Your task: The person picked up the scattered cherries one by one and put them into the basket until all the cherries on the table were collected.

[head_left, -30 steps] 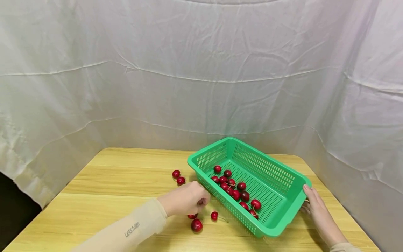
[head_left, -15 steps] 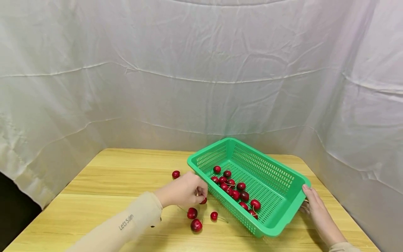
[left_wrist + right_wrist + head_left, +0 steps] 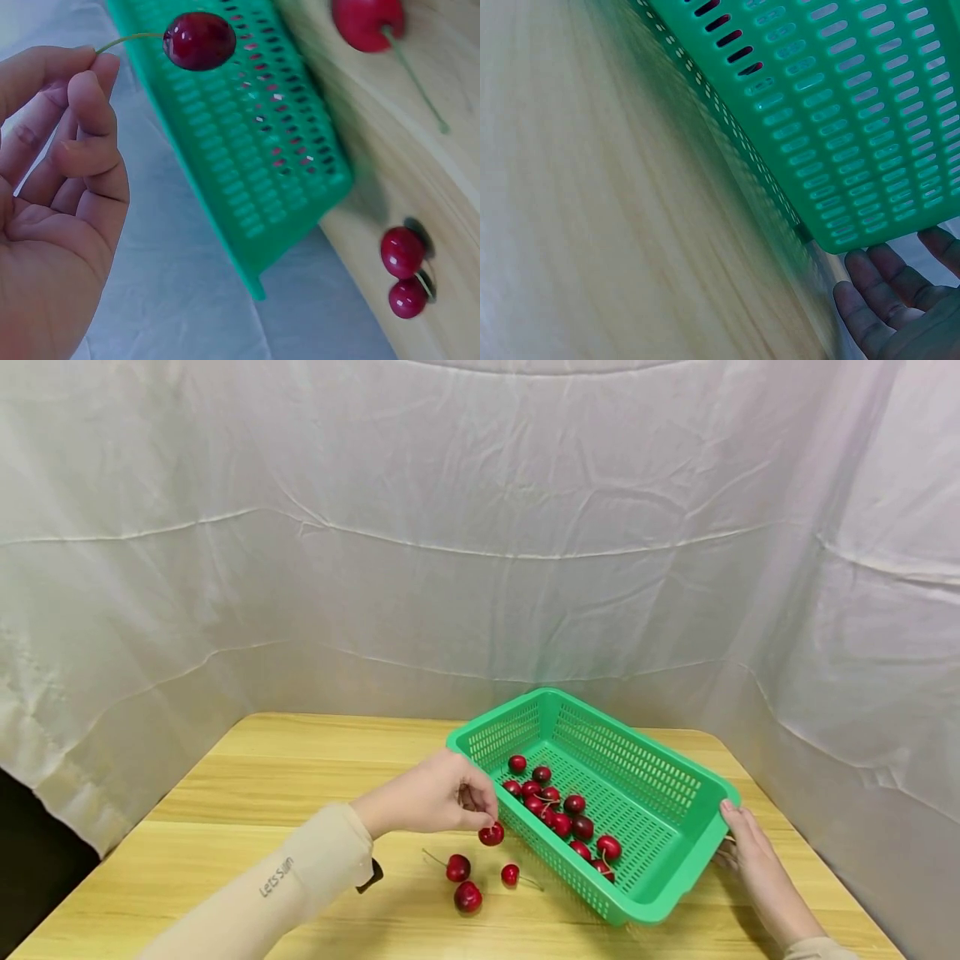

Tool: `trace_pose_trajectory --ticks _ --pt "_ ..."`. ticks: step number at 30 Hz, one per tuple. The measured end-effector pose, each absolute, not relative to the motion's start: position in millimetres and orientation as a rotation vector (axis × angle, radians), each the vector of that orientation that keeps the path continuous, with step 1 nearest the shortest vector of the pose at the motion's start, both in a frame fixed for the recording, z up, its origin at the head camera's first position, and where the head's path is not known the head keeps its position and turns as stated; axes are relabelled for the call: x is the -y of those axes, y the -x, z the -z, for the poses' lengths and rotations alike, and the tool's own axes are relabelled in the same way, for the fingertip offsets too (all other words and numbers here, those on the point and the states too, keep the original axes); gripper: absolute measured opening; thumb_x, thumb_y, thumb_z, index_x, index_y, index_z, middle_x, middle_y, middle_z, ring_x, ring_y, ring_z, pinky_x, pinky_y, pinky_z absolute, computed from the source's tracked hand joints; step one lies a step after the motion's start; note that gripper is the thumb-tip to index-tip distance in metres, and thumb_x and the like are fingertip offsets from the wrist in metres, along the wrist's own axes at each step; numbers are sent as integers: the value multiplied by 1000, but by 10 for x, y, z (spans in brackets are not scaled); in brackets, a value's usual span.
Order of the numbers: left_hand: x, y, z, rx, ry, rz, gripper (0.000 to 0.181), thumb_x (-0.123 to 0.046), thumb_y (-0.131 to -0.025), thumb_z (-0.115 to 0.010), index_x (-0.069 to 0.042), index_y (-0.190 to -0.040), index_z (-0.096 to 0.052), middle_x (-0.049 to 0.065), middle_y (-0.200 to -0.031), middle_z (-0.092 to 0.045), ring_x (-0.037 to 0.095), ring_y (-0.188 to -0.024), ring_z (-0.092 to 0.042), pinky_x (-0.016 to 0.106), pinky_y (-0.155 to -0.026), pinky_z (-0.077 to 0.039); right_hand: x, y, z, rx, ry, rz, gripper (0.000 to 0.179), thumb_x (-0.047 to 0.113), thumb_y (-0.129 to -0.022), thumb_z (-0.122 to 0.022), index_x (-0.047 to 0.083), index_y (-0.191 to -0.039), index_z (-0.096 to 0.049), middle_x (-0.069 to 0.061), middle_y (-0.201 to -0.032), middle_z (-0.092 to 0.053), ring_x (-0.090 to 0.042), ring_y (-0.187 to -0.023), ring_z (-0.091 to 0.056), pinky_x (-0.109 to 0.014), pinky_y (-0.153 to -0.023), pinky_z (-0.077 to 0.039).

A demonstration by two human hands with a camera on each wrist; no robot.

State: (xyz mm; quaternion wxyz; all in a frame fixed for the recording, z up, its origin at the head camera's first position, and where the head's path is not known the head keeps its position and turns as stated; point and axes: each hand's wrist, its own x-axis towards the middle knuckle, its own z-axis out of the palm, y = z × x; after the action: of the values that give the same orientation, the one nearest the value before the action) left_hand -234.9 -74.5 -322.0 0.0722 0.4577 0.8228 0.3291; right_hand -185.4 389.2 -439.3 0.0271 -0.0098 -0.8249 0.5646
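My left hand (image 3: 438, 793) pinches a thin stem between thumb and fingertips, and a dark red cherry (image 3: 199, 41) hangs from it. In the head view that cherry is close beside the near left wall of the green plastic basket (image 3: 547, 862). Several cherries (image 3: 561, 824) lie inside the basket, mostly along its left side. My right hand (image 3: 757, 864) holds the basket's right end, thumb on the rim and fingers (image 3: 881, 281) beneath it against the end wall. On the wood in front of the left hand lie three loose cherries (image 3: 468, 897), some with stems.
Two cherries (image 3: 403, 253) sit together on the table in the left wrist view; the left hand hides them in the head view. The wooden table (image 3: 300, 777) has pale cloth (image 3: 480, 593) hanging behind and at both sides.
The left hand has picked up a cherry by its stem and raised it slightly, tilting so the palm side shows more. It now covers the far pair of cherries. Right hand and basket stay put.
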Motion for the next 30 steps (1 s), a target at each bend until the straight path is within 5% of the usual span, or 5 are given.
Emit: trace_pose_trajectory --ticks 8,19,22,25,30 --pt "643 2323 3047 -2456 -1345 -1116 12 -5 -93 -80 -14 -85 -81 -10 -79 -76 -1 -69 -63 20 -66 -56 -3892 1848 4389 2564 18 -1728 73 50 -117 -18 -6 -163 -13 16 -131 -53 19 -111 -56 -8 -91 -50" --pt "315 2452 2892 -2555 -1265 -1205 6 -12 -96 -80 -15 -91 -83 -4 -82 -80 5 -71 -69 22 -69 -56 -3869 1842 4372 2582 29 -1739 77 51 -117 -14 -8 -165 -7 -30 -159 -35 23 -109 -52 -6 -90 -48" --pt "209 2520 2897 -2602 -1226 -1213 6 -13 -97 -80 -15 -92 -83 -5 -84 -81 4 -74 -71 22 -72 -57 -3865 1847 4377 2568 20 -1737 75 50 -117 -15 -8 -165 -9 -23 -154 -44 22 -109 -54 -7 -91 -49" --pt "101 2610 2927 -2645 -1171 -1221 5 -14 -97 -79 -14 -94 -84 -5 -87 -82 3 -76 -71 23 -74 -58 -3867 1853 4386 2548 8 -1734 73 49 -117 -18 -6 -164 -12 2 -140 -55 19 -110 -57 -9 -91 -50" --pt "-65 2776 3037 -2672 -1065 -1234 7 -13 -99 -78 -15 -94 -83 2 -89 -83 7 -67 -70 24 -68 -58 -3876 1846 4404 2531 3 -1739 71 49 -118 -20 -5 -163 -13 23 -124 -55 15 -109 -60 -10 -90 -52"
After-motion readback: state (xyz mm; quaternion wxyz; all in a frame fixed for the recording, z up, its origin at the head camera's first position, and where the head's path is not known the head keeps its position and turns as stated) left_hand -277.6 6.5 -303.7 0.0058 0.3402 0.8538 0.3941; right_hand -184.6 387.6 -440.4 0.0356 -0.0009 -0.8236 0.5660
